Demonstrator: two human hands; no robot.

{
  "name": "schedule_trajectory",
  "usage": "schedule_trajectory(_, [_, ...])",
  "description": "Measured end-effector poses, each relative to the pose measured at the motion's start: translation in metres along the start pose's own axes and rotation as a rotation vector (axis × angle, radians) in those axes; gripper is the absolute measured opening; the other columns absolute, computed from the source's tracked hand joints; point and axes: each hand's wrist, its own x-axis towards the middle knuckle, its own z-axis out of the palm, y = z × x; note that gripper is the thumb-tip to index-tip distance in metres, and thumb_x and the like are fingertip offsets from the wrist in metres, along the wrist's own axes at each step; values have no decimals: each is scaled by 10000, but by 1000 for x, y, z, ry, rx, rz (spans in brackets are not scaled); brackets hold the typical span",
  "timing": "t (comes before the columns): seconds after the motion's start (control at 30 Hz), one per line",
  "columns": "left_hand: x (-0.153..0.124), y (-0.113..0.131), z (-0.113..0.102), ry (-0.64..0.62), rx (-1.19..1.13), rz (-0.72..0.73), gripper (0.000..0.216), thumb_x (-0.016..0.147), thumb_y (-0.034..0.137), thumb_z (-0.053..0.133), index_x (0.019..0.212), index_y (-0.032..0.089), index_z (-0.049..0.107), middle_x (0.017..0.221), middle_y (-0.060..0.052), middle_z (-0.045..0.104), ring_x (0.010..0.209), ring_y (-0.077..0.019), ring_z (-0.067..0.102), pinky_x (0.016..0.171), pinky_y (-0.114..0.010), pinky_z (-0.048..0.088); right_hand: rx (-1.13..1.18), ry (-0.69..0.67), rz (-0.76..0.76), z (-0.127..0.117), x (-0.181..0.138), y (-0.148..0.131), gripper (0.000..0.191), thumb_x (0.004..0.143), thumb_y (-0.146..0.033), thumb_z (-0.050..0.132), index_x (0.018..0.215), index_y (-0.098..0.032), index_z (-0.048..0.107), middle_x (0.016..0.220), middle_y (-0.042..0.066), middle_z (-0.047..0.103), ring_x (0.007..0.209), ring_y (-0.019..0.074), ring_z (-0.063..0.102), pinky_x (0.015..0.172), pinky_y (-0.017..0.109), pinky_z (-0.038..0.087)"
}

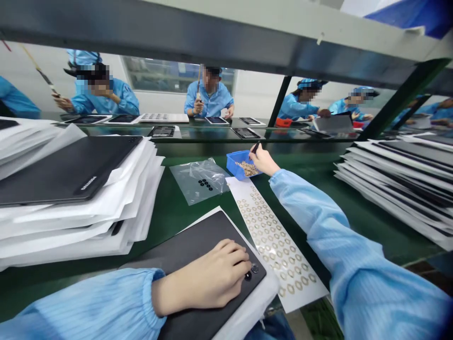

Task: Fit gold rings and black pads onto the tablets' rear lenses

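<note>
Black slim tool (256, 147) pinched in right hand (264, 159), just right of blue rectangular plastic bin (232, 165); farther from bin, under left hand (217, 274), fingers loosely together, dark-grey flat tablet (198, 238).

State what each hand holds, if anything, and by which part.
The right hand holds a slim black tool, one end jutting out; the gripped part is hidden. The left hand rests on the dark panel, gripping nothing.

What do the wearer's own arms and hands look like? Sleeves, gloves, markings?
Both hands, left hand and right hand, are bare: no gloves visible. Left sleeve and right sleeve are light blue, long, loose and wrinkled, with faint fine lines. The left cuff is gathered at the wrist. No lettering visible.
</note>
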Motion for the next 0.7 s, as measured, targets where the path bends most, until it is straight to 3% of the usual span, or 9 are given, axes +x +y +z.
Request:
schedule_trajectory(0.1, [2, -1, -1, 2, 13, 24, 265, 884, 140, 411, 1104, 131, 559, 1046, -71, 611, 1053, -197, 505, 972, -316, 378, 4, -36, 27, -3, -2, 3, 83, 900, -216, 353, 869, -172, 417, 705, 69, 630, 625, 158, 570, 697, 302, 457])
schedule_trajectory(0.2, [7, -20, -12, 67, 30, -43, 202, 874, 160, 415, 956, 148, 599, 947, -72, 609, 978, -206, 514, 919, -330, 398, 1, -86, 10, -3, -9, -9, 122, 908, -206, 323, 871, -170, 434, 737, 71, 629, 621, 151, 557, 682, 294, 442])
schedule_trajectory(0.27, [9, -48, -26, 190, 40, -302, 164, 856, 177, 430, 829, 161, 592, 869, -71, 588, 922, -217, 512, 890, -347, 397, 1, -149, -47, 7, -17, -22, 121, 892, -209, 372, 829, -172, 468, 753, 70, 622, 648, 158, 552, 688, 296, 428])
schedule_trajectory(0.33, [7, -83, -42, 372, 12, -710, 70, 809, 215, 508, 789, 172, 560, 880, -72, 567, 949, -240, 502, 902, -359, 380, 12, -247, -131, 24, -28, -37, 90, 840, -204, 488, 757, -172, 502, 744, 54, 615, 676, 160, 547, 702, 287, 415])
schedule_trajectory(0.43, [-4, -129, -58, 514, -6, -1024, 173, 719, 273, 622, 767, 154, 506, 929, -124, 542, 1016, -323, 491, 902, -413, 367, 47, -399, -238, 52, -46, -52, 76, 766, -171, 600, 718, -164, 542, 696, 18, 604, 645, 140, 539, 666, 253, 407])
schedule_trajectory(0.53, [-16, -153, -62, 599, -96, -1177, 319, 609, 326, 724, 669, 167, 453, 871, -130, 551, 1057, -387, 481, 900, -416, 369, 65, -464, -264, 72, -57, -55, 93, 753, -196, 645, 755, -149, 565, 668, 16, 597, 615, 140, 541, 621, 249, 405])
schedule_trajectory(0.7, [-19, -158, -62, 763, -463, -1263, 354, 602, 343, 759, 667, 170, 458, 800, -98, 566, 996, -343, 550, 790, -341, 459, 74, -439, -238, 81, -62, -47, 87, 784, -175, 621, 773, -146, 541, 831, 79, 642, 780, 180, 592, 699, 274, 416])
